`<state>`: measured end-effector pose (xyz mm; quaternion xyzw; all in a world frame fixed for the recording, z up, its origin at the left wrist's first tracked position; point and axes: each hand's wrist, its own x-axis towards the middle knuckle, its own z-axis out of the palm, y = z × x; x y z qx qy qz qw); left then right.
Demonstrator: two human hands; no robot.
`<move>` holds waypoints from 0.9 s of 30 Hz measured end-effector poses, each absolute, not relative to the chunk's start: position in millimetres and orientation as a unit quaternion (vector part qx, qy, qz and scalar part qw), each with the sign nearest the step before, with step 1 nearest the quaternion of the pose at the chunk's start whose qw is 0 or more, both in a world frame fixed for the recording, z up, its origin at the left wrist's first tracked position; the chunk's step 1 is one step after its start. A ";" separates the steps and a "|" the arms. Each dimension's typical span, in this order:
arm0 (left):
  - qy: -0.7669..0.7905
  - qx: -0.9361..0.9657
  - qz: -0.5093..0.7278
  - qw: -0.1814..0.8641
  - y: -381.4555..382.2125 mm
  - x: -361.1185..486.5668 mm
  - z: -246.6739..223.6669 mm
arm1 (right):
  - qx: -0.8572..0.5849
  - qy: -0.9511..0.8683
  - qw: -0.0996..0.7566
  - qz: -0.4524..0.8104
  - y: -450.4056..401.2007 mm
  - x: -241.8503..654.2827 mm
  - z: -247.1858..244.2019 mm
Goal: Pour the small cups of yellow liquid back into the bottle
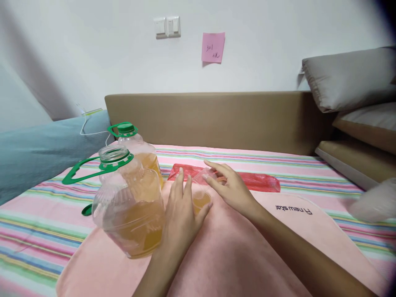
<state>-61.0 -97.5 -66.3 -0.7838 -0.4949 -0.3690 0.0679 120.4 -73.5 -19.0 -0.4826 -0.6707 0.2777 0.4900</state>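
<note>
My left hand point(183, 206) is stretched out with its fingers apart, its thumb beside a small clear cup point(202, 199) of yellowish liquid. It partly hides the cup; I cannot tell whether it touches it. My right hand point(231, 185) is curved round a clear plastic piece point(204, 175), thumb in front and fingers behind; its exact kind is unclear. Left of my left hand stands an uncapped big plastic jug point(131, 214) with amber liquid and a green handle. Behind it is a second jug point(145, 159) with a green cap.
A crumpled red plastic bag point(261, 182) lies beyond my hands on the striped bedding point(37, 225). A green cap point(87, 210) lies left of the front jug. Pink cloth point(297, 206) spreads under my arms. Behind stands a brown headboard point(210, 119); grey cushions point(352, 78) are stacked right.
</note>
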 end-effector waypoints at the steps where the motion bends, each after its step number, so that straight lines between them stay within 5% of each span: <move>1: -0.496 -0.783 -0.369 0.071 -97.0 -61.4 -67.1 | -0.483 -0.671 0.491 0.275 -73.4 120.4 -18.9; 27: -0.461 -0.778 -0.421 0.076 -90.2 -61.3 -69.7 | -0.491 -0.659 0.496 0.280 -74.7 119.3 -17.8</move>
